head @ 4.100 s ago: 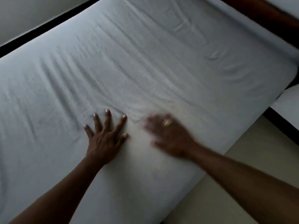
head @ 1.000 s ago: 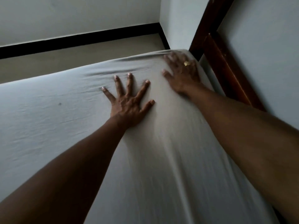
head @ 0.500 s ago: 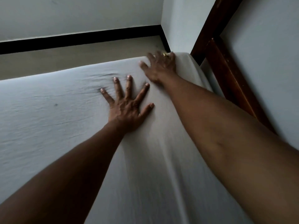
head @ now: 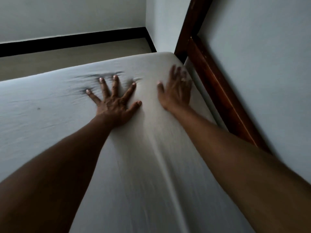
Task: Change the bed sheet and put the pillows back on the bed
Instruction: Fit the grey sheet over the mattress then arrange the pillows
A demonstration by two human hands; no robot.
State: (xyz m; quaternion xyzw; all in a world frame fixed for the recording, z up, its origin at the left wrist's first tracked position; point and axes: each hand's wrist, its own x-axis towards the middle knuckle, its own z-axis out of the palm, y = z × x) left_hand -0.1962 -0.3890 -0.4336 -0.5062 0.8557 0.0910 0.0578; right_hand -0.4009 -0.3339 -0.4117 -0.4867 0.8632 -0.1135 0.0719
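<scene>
1. White fabric first: the bed sheet (head: 151, 165) is on and stretched over the mattress. It sits inside the dark wooden bed frame (head: 218, 91), which runs just past the little-finger side of the right hand (head: 176, 93).
2. The left hand (head: 114, 105) lies palm down on the sheet, its fingers (head: 104, 88) straight and splayed wide, pressing in. Small wrinkles (head: 94, 78) bunch right at those fingertips.
3. The right hand is flat on the sheet too, just off the left thumb. Its fingers are straight and fairly close together, blurred, with a ring (head: 182, 79) on one of them.
4. Half a second back, that right hand reached the far edge, ahead of the left fingertips. It has now swung over toward the frame side. The left hand stays planted, and the wrinkles ahead of it are deeper.
5. Long soft creases run back from the heels of both hands, between the forearms. A dark speck (head: 38, 108) sits well out past the left little finger.
6. Beyond the fingertips the mattress ends, then comes beige floor (head: 67, 56), black skirting (head: 67, 42) and a pale wall (head: 67, 14) meeting in a corner.
</scene>
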